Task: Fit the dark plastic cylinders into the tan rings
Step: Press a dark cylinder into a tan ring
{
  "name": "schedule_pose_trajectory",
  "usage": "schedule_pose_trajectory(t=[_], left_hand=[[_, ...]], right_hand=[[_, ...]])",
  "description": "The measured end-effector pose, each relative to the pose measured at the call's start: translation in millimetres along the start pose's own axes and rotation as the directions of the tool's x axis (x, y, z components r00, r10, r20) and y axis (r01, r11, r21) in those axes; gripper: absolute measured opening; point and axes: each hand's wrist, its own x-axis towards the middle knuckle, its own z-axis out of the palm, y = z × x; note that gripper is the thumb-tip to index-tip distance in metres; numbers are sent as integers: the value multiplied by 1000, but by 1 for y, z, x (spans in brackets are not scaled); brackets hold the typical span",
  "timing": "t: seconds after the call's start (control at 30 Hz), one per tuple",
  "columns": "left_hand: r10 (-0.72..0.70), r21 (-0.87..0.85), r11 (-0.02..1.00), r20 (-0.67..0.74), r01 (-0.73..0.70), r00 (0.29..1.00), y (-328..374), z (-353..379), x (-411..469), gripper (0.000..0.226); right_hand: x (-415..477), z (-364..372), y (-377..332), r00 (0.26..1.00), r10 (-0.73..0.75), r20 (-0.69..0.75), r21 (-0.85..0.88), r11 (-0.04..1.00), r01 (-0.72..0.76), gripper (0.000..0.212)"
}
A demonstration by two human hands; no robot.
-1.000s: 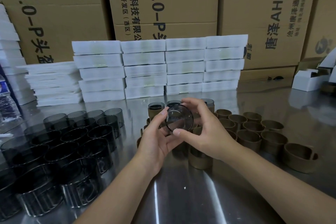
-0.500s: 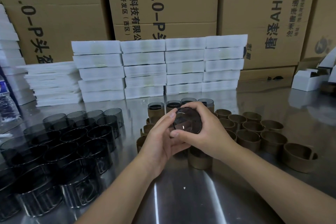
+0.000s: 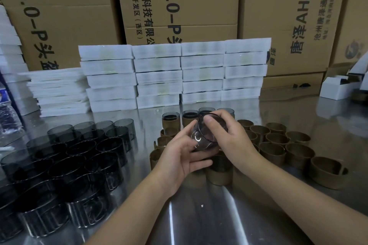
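Over on the left of the shiny worktop [image 3: 199, 223] there's a whole crowd of loose dark cylinders [image 3: 79, 157], all upright and packed close together. Behind them on the far side, stacks of flat white packs [image 3: 159, 77] sit in front of big cardboard boxes [image 3: 179, 6]. In the middle, the left hand [image 3: 179, 157] cups the held cylinder [image 3: 207, 137] from below and from the left, fingers curled round it. It's tilted up off the worktop, with the open end facing the camera. The right hand [image 3: 235, 141] grips that same piece from the right, thumb lying over the upper rim. Honestly can't tell if there's a ring on it. Just beyond the hands stands a short row of finished pieces [image 3: 170, 121], dark tops poking out of tan bands. To the right, a bunch of empty tan rings [image 3: 278, 143] stand bunched together, and a small white box [image 3: 338, 89] sits at the far right.
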Motion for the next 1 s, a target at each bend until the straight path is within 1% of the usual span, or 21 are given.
schedule_pose_trajectory(t=[0.07,0.1,0.23,0.3,0.37,0.43,0.53,0.6,0.67,0.73,0.83,0.9,1.0], left_hand=[[18,2,1000,-2,-18,1000,-1,2,-1,65],[27,-5,1000,-7,-27,1000,-1,2,-1,62],[34,-35,999,-27,-35,999,0,7,-2,58],[26,-65,997,-31,-28,999,0,9,-2,64],[22,-108,994,-39,-26,999,-1,10,-3,64],[16,-142,990,-58,-24,998,0,11,-3,63],[7,-176,984,-86,-22,996,1,11,-2,67],[13,-190,981,-98,-32,995,2,10,-2,65],[29,-193,980,-107,-50,994,2,9,0,55],[37,-198,979,-104,-57,994,3,9,1,46],[27,-218,975,-106,-50,994,4,9,2,54],[22,-225,973,-105,-45,994,4,9,1,55],[6,-143,989,-118,-23,993,4,10,0,66]], right_hand=[[1,0,0,1000,28,-10,38,999,-27,50],[2,0,-1,999,39,-18,53,998,-38,54],[2,0,-2,998,24,-57,89,996,-19,54],[2,-1,0,999,20,-31,112,994,-17,59],[1,-1,1,1000,24,11,128,991,-25,62],[1,0,1,999,29,44,139,990,-35,60],[1,1,2,996,23,91,186,982,-39,50],[1,2,4,992,12,128,184,982,-36,56],[0,3,5,986,-11,163,128,992,-10,66],[-2,5,5,978,-40,206,81,996,24,68],[-4,7,5,972,-47,231,64,997,33,69],[-4,7,5,972,-38,232,52,998,26,65],[-4,7,4,975,-22,219,35,999,14,56]])
